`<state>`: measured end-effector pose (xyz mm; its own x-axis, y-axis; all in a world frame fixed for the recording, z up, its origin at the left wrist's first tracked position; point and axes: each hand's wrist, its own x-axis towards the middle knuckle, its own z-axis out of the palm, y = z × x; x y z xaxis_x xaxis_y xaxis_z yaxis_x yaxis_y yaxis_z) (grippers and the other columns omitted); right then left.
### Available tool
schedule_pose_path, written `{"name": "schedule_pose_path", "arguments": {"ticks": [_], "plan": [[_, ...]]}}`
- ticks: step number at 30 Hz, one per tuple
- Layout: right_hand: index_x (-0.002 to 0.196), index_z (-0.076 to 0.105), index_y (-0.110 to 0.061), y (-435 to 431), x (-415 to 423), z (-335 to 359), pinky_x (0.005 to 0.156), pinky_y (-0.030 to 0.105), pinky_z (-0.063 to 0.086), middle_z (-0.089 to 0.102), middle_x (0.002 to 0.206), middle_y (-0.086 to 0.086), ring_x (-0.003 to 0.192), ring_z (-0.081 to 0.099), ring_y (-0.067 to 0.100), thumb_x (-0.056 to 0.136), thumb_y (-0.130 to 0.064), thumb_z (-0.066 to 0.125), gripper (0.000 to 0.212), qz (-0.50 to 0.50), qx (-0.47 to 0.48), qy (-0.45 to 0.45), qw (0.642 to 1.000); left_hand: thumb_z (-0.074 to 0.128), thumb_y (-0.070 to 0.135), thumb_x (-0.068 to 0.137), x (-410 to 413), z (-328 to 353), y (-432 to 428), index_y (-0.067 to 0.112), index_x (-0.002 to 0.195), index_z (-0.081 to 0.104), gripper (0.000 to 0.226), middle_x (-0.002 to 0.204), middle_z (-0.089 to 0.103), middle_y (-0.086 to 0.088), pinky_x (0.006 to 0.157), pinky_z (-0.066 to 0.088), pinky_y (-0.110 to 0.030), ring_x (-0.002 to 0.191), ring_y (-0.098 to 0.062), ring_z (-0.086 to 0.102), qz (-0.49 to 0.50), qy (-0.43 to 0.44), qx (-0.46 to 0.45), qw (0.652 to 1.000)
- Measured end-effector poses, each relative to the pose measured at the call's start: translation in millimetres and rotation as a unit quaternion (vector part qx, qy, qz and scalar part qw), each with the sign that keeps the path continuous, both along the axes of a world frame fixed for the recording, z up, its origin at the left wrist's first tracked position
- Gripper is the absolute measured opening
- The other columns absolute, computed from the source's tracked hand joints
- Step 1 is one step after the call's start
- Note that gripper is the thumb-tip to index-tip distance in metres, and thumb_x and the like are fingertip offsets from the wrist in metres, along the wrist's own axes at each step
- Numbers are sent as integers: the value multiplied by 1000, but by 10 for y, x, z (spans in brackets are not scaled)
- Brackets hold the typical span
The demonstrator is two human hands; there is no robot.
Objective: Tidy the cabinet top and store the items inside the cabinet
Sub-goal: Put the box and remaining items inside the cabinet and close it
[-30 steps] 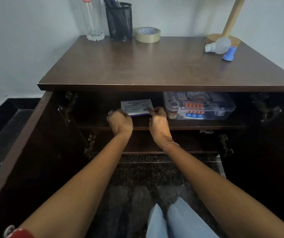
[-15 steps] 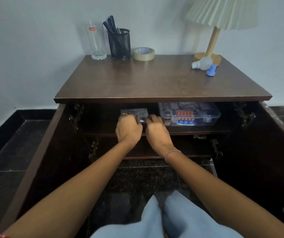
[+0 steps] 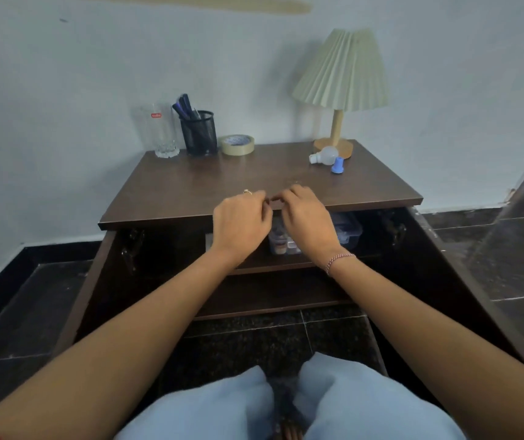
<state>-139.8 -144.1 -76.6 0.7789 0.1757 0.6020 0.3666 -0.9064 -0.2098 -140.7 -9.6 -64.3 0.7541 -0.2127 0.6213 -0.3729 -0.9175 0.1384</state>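
Note:
The dark wooden cabinet (image 3: 191,192) stands with both doors swung open. My left hand (image 3: 240,223) and my right hand (image 3: 308,222) hover side by side at the top's front edge, fingers loosely curled, holding nothing. On the top stand a tall glass (image 3: 160,130), a black mesh pen holder (image 3: 199,131), a roll of tape (image 3: 238,145), a light bulb (image 3: 324,155) and a small blue cap (image 3: 337,165). Inside, on the upper shelf, a clear plastic box (image 3: 348,233) shows behind my hands; a sliver of the white booklet (image 3: 209,242) shows at my left wrist.
A lamp with a pleated shade (image 3: 341,74) stands at the back right of the top. The left door (image 3: 89,281) and the right door (image 3: 463,281) stick out toward me. A lower shelf (image 3: 270,308) sits under the upper one. My knees are at the bottom.
Both hands have let go of the white booklet on the upper shelf and drawn out and up to the top's front edge. My head has risen and pulled back.

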Motion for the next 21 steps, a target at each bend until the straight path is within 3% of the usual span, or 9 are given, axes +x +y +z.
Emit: {"name": "schedule_pose_path", "arguments": {"ticks": [5,8,12,13,15,18,20,21], "plan": [[120,61,-7,-346,298,439,92,31,44,61,118,12,108,58,25,94,-4,44,31,-49,62,22,997,46,25,92,349,461,-362,14,86,64,22,84,67,-4,60,40,-29,73,-20,61,-27,-15,-23,999],[124,58,-5,-578,621,780,96,36,43,55,126,16,115,54,32,92,-3,46,35,-134,45,65,988,44,21,90,632,694,-681,9,92,68,27,94,69,-9,69,45,-33,88,-26,63,-27,25,-71,997],[125,55,5,-801,877,989,102,29,39,54,131,22,125,47,33,85,-2,55,41,-209,152,139,956,45,15,91,872,672,-1128,3,95,68,26,102,69,-13,67,40,-29,95,-27,63,-4,141,-255,957],[116,59,7,-832,911,942,96,20,41,59,122,22,120,52,33,84,-2,56,34,-211,197,137,948,44,15,93,913,596,-1200,2,98,68,27,105,68,-14,69,40,-28,98,-28,63,4,179,-313,933],[92,65,8,-904,982,764,67,5,39,66,97,23,101,59,34,84,0,55,15,-228,275,124,926,44,13,93,1005,396,-1286,3,105,68,28,112,67,-14,77,44,-30,105,-28,61,21,236,-385,892],[99,64,11,-1008,1053,516,78,20,36,64,113,25,110,58,35,91,1,45,23,-238,327,130,905,45,8,91,1130,200,-1288,7,111,68,30,119,65,-12,87,45,-28,112,-27,59,20,258,-404,877],[91,62,8,-1128,1096,404,86,31,39,61,119,26,113,55,35,92,0,41,22,-250,347,132,894,46,7,90,1211,165,-1315,9,116,66,33,122,64,-10,84,43,-25,113,-25,58,-5,274,-404,873],[97,62,10,-1183,1119,361,88,32,39,59,121,25,115,54,35,92,0,41,24,-253,359,134,888,47,7,91,1236,162,-1345,10,121,64,35,124,63,-9,84,42,-23,114,-24,58,-21,290,-399,869]]}}
